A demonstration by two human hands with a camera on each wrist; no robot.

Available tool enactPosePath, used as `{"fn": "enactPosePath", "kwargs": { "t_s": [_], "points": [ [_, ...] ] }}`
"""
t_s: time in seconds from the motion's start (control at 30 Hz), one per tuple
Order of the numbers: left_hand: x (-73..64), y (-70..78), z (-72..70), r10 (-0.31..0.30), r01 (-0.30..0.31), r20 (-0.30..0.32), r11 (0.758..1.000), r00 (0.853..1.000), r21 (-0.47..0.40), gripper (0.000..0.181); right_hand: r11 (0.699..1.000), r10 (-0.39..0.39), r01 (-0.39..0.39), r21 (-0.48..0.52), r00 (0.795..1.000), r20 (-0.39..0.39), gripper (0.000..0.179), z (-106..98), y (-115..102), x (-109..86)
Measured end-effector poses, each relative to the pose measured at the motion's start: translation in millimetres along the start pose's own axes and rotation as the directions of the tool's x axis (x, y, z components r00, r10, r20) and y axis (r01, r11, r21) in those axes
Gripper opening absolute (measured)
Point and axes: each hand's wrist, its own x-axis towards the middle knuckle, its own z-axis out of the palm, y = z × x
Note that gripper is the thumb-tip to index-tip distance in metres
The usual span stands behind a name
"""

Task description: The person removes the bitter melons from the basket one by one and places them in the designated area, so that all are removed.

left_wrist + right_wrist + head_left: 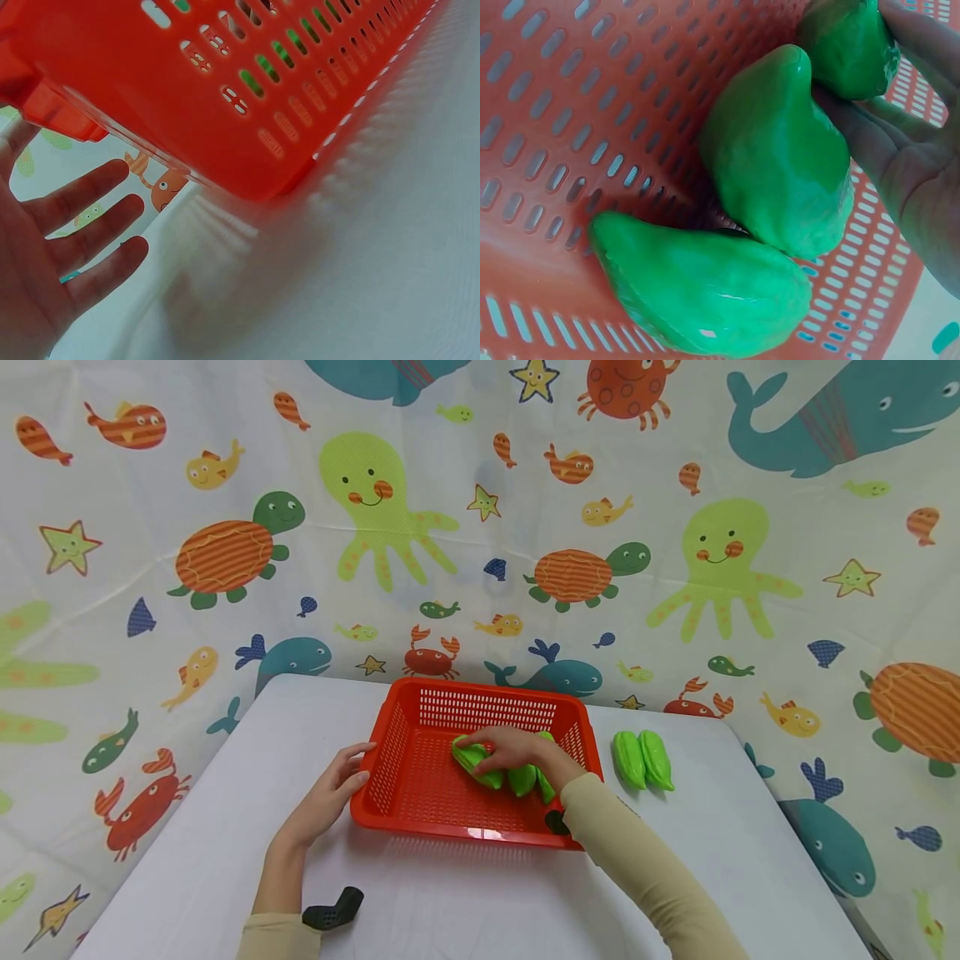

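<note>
My right hand (519, 748) is inside a red plastic basket (420, 827), pinching a bright green, ridged artificial fruit (491, 779) between thumb and fingers. In the right wrist view that held fruit (846, 52) shows at the upper right, partly cut off. Two more green fruits lie next to it on the basket floor, a middle one (772, 150) and a nearer one (705, 289), each with one tapered end. At the basket's left side rests my left hand (330, 797), its fingertips at the rim. The left wrist view shows its fingers (94, 195) spread and fairly straight beside the basket wall.
Two similar green fruits (642, 760) lie side by side on the white table (465, 918), right of the basket. A black wrist device (333, 910) sits by the left sleeve. Behind the table hangs a cloth (480, 543) printed with sea animals.
</note>
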Motion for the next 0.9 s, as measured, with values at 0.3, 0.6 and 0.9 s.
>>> {"fn": "enactPosePath", "kwargs": {
  "t_s": [0.3,0.6,0.9],
  "points": [
    [-1.3,1.4,-0.1,-0.008,0.008,0.001,1.0,1.0,-0.001,0.053,1.0,-0.004,0.004,0.021,1.0,-0.026,0.048,-1.3,-1.9,-1.1],
    [0.2,-1.5,-0.6,0.0,0.0,0.007,1.0,1.0,0.002,0.051,0.997,-0.051,0.056,0.048,0.993,-0.106,0.046,-1.1,1.4,2.7],
    [1.6,-0.6,-1.2,0.007,-0.007,0.012,1.0,1.0,0.0,0.05,0.997,-0.045,0.056,0.061,0.983,-0.175,0.046,-8.0,6.5,3.1]
  ]
}}
